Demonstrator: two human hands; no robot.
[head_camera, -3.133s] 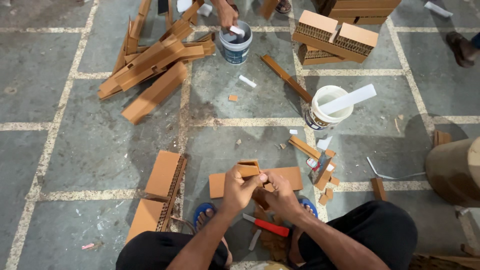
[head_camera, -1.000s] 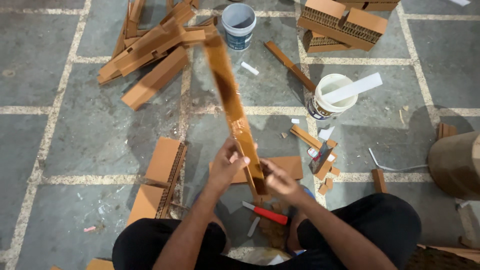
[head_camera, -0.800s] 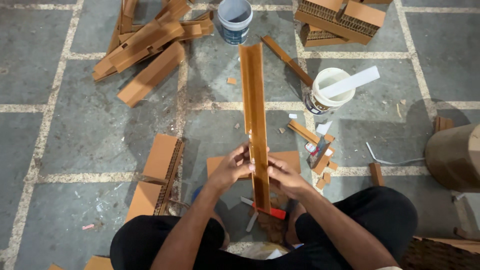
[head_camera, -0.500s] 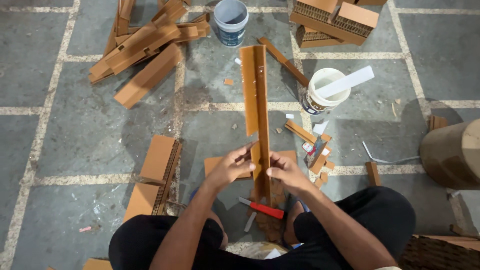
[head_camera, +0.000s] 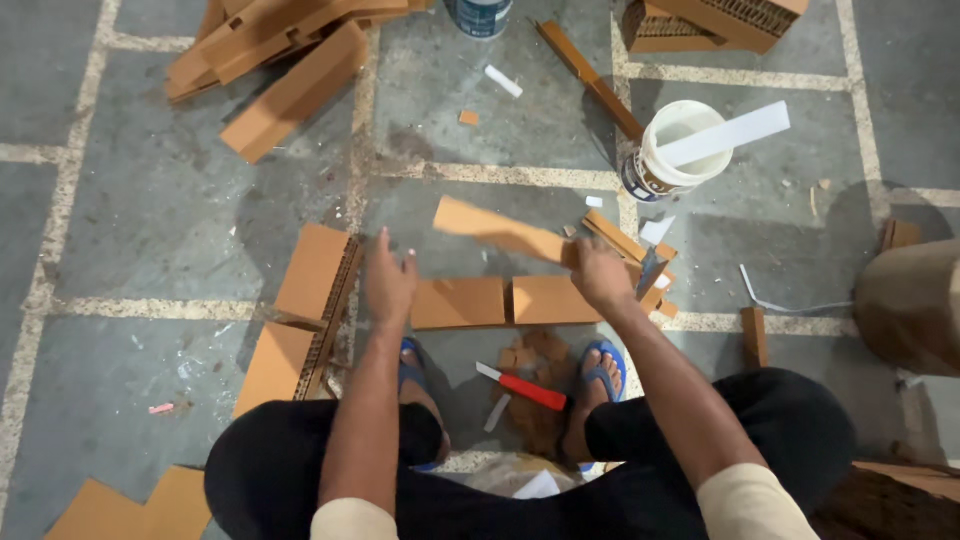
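Bucket (head_camera: 680, 150) with white strip (head_camera: 725, 135) inside, beside right hand (head_camera: 600, 275).

White bucket (head_camera: 683, 150) (flat stick inside), red-handled knife (head_camera: 524, 387), cardboard pile (head_camera: 275, 50).

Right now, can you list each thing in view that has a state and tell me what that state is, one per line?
right hand: closed on the cardboard strip
cardboard strip: held off the floor, tilted
left hand: open, fingers spread, holding nothing
white bucket: upright, open, white stick resting in it
red-handled knife: lying on the floor between the feet
flat cardboard pieces: lying flat side by side
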